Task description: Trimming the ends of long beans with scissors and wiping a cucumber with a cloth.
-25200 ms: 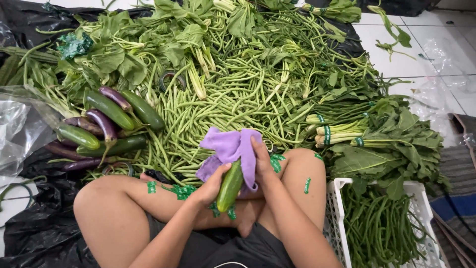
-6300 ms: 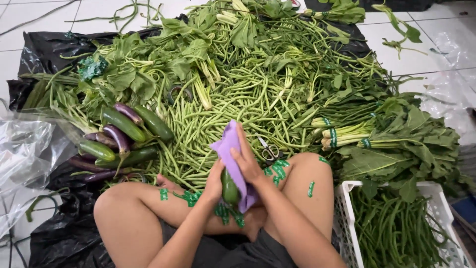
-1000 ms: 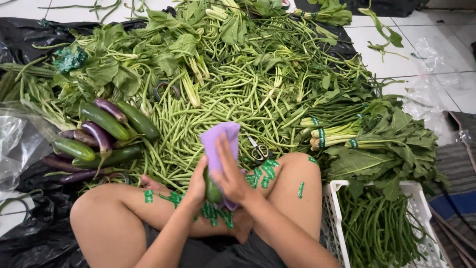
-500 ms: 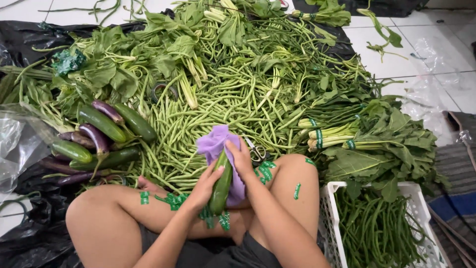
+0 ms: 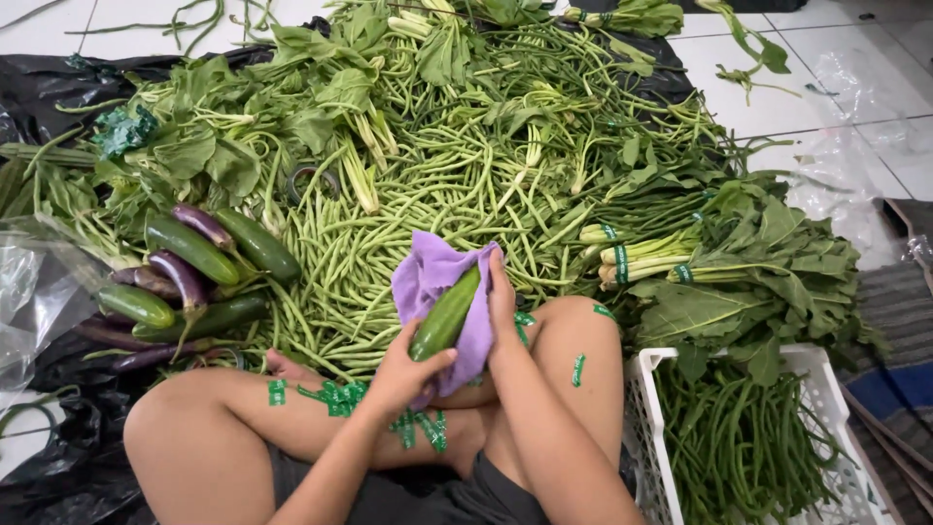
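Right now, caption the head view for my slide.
Left hand holds a cucumber; right hand presses a purple cloth around it.

- The floor (image 5: 836, 58) is pale tile, showing at the top and right edges.
- A black plastic sheet (image 5: 49, 87) is spread over the tiles and carries most of the produce.
- A broad heap of long green beans (image 5: 437, 194) lies in the middle of the sheet.
- Leafy greens (image 5: 214, 146) lie to its left, tied bundles of leafy greens (image 5: 748, 262) to its right.
- Cucumbers (image 5: 190, 248) and purple eggplants (image 5: 180, 277) sit together at the left.
- A white plastic crate (image 5: 641, 389) of beans stands at the lower right.
- Clear plastic bags (image 5: 24, 301) lie at the left edge.
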